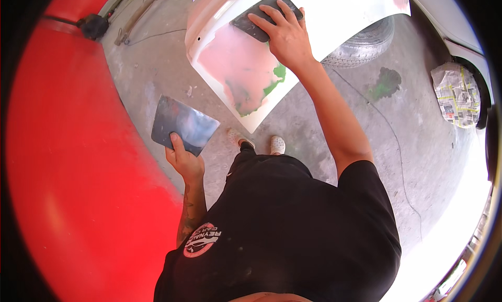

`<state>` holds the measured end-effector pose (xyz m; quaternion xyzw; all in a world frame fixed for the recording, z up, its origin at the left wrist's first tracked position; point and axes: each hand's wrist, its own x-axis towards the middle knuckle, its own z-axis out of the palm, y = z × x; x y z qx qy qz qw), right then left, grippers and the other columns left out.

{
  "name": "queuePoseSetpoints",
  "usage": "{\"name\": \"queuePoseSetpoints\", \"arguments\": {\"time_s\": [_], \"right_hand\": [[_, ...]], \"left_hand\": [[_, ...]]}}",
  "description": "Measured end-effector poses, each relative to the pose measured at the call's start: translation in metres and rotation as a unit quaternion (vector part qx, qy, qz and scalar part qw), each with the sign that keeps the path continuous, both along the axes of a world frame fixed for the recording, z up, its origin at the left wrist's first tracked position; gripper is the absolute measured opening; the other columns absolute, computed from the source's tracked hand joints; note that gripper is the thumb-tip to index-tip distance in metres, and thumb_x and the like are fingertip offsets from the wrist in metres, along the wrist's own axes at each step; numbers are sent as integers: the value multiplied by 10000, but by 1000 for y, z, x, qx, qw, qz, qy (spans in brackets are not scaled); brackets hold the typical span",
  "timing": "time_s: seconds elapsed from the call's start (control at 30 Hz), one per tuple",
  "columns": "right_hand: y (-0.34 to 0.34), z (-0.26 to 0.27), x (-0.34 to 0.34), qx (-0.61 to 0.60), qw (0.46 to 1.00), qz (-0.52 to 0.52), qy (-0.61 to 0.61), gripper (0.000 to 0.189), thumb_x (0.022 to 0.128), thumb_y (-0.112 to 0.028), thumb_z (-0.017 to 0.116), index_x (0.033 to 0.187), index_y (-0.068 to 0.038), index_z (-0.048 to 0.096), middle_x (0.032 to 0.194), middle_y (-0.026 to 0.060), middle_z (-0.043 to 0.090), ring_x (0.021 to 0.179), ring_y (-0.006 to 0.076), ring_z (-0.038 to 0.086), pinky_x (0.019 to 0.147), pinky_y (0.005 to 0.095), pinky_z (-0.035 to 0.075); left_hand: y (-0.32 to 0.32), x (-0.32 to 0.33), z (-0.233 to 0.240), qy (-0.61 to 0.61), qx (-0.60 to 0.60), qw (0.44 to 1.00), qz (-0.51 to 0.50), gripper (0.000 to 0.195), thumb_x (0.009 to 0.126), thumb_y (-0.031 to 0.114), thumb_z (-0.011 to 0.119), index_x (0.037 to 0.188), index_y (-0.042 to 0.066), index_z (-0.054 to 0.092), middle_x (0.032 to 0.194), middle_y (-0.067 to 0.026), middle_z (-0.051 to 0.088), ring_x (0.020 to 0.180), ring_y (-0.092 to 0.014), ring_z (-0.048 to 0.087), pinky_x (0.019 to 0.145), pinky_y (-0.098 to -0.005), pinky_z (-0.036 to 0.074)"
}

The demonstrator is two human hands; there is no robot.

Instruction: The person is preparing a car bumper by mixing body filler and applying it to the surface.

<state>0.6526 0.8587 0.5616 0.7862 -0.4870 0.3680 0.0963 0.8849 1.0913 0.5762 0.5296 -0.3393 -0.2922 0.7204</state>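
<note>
My right hand (286, 37) is spread over a dark flat rectangular sheet (251, 21), pressing it on a white car body panel (251, 121). The sheet's kind cannot be told for sure; it resembles sandpaper. Below it the panel bears a pink filler patch (239, 62) with green areas (279, 72) along its lower right edge. My left hand (186, 161) holds a second dark rectangular sheet (184, 123), glossy and smudged, by its lower edge, thumb on top. This sheet is held apart from the panel, to its lower left.
A red car body (90, 145) runs along the left. A tyre (361, 47) lies beyond the panel, right of my forearm. A thin cable (392, 133) crosses the concrete floor (337, 125). At the far right a wheel is covered with newspaper (457, 94).
</note>
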Motion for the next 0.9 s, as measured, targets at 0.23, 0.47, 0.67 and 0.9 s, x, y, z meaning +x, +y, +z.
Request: {"name": "queuePoseSetpoints", "arguments": {"time_s": [0.23,0.47,0.67,0.9], "right_hand": [[10,-25,2,46,999,8,7,549,817,-63,621,1295,-333,593,1407,-35,494,1370,279,384,1020,614,386],[28,-49,-10,76,997,21,9,548,832,-69,616,1302,-349,588,1432,-60,475,1390,269,363,987,583,413],[42,-68,-17,95,995,15,38,577,815,-64,617,1311,-357,582,1447,-68,461,1404,261,345,922,547,449],[60,-93,-26,111,992,19,48,599,821,-25,574,1319,-360,575,1455,-71,454,1406,261,343,863,520,476]], "left_hand": [[-2,5,-1,-14,16,1000,13,379,1028,217,461,1244,-93,499,1203,-150,576,1071,-235,583,937,-356,466],[-7,7,-1,-48,23,999,11,399,1023,243,477,1225,-99,508,1192,-154,579,1051,-233,586,919,-349,470],[-7,7,2,-71,43,996,28,403,1019,247,482,1206,-108,529,1163,-163,597,1033,-233,596,892,-343,484],[-4,10,2,-86,74,994,1,428,1025,252,469,1273,-96,477,1246,-175,556,1117,-268,574,965,-373,452]]}}
